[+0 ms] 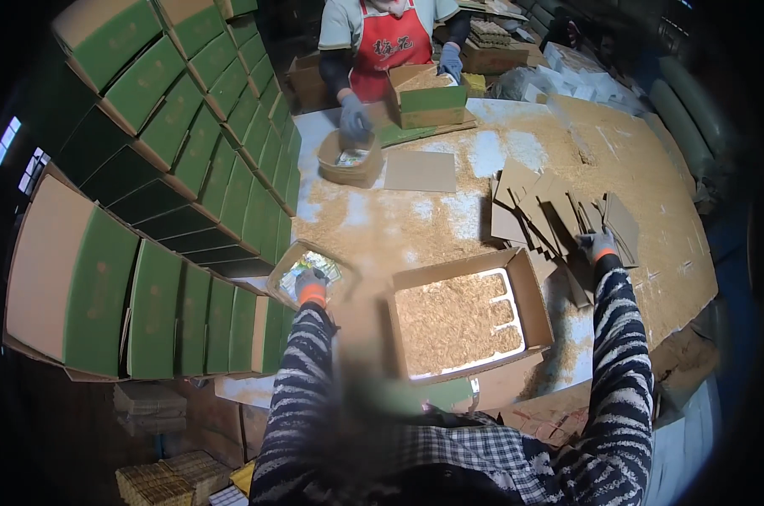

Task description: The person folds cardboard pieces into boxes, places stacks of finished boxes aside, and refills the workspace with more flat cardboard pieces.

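My left hand [312, 283], in a grey glove with an orange cuff, reaches into a tan basket [278, 268] of small white-and-green packets [323, 264]. Its fingers curl down among the packets, and what they hold is hidden. Over on the right, my right hand [599, 244], gloved alike, closes on the edge of a cardboard sheet [621, 226] beside a fanned stack of brown sheets [540, 205]. Between my arms sits an open cardboard box [535, 305]. Wood shavings [449, 325] fill it, with a white foam tray edge [512, 291] showing along its right side.
Green-and-brown boxes [158, 308] are stacked high along the left. Across the table [483, 152], a person in a red apron [392, 46] has one gloved hand at another basket [348, 167] and the other at a green box [432, 105]. A flat cardboard piece [420, 171] lies between us.
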`<action>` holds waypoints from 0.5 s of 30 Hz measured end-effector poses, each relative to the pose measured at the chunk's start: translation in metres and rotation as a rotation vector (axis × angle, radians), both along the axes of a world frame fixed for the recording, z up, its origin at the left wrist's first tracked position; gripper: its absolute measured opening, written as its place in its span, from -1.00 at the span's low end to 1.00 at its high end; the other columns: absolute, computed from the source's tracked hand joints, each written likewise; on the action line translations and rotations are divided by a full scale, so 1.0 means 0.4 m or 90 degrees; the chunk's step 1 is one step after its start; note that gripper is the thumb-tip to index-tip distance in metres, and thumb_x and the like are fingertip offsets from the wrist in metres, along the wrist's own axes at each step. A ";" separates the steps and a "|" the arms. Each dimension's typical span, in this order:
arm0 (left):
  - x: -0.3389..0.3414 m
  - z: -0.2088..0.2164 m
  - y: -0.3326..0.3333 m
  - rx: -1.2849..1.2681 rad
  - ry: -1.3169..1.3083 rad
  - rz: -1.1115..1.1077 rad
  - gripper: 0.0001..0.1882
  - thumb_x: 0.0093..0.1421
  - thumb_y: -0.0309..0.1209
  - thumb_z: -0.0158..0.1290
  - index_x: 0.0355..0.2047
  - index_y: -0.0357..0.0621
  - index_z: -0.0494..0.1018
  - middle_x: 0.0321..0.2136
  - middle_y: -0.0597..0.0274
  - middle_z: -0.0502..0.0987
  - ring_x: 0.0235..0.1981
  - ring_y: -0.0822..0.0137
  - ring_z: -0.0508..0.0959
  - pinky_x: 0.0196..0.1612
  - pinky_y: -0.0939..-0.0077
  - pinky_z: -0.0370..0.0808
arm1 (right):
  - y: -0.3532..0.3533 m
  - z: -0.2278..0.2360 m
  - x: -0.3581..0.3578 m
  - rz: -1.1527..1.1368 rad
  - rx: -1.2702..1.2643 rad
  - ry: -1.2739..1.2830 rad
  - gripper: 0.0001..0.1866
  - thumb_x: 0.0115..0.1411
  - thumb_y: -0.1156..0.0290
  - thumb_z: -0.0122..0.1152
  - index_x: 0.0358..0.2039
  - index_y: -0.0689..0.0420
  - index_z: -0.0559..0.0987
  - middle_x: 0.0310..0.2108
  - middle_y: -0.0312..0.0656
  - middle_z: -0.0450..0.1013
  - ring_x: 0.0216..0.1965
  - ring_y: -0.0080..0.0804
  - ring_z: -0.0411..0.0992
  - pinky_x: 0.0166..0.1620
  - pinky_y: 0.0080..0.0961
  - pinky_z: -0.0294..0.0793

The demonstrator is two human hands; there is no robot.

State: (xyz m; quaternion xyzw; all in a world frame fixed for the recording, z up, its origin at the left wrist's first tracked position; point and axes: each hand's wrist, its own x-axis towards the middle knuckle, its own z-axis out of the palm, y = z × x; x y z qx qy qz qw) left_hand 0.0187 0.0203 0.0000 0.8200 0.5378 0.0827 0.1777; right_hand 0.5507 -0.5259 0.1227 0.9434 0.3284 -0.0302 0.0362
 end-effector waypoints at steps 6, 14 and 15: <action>-0.046 0.196 -0.088 -0.054 -0.398 -0.011 -0.86 0.06 -0.34 0.18 -0.38 -0.07 0.63 -0.34 0.08 0.62 -0.28 0.12 0.60 -0.11 0.27 0.51 | 0.137 0.434 -0.393 0.135 0.511 -0.266 -0.63 0.11 0.53 0.23 -0.03 0.01 0.63 -0.18 -0.14 0.54 -0.15 -0.21 0.52 -0.10 -0.37 0.52; 0.045 0.630 -0.557 0.198 -0.266 -0.635 -0.56 0.02 -0.29 0.27 -0.06 -0.02 0.51 -0.04 0.17 0.46 0.01 0.11 0.40 0.05 0.30 0.37 | 0.309 0.346 -0.948 0.345 0.280 0.073 -0.76 0.12 0.30 0.19 -0.17 -0.02 0.51 -0.32 -0.08 0.48 -0.36 -0.01 0.51 -0.30 -0.13 0.50; 0.044 0.625 -0.555 0.161 -0.350 -0.564 -0.58 0.04 -0.35 0.23 -0.05 -0.05 0.50 -0.03 0.14 0.45 0.03 0.10 0.40 0.08 0.29 0.36 | 0.328 0.273 -0.979 0.352 0.351 0.165 -0.74 0.17 0.19 0.18 -0.18 0.01 0.52 -0.35 -0.03 0.52 -0.34 0.03 0.52 -0.26 -0.10 0.50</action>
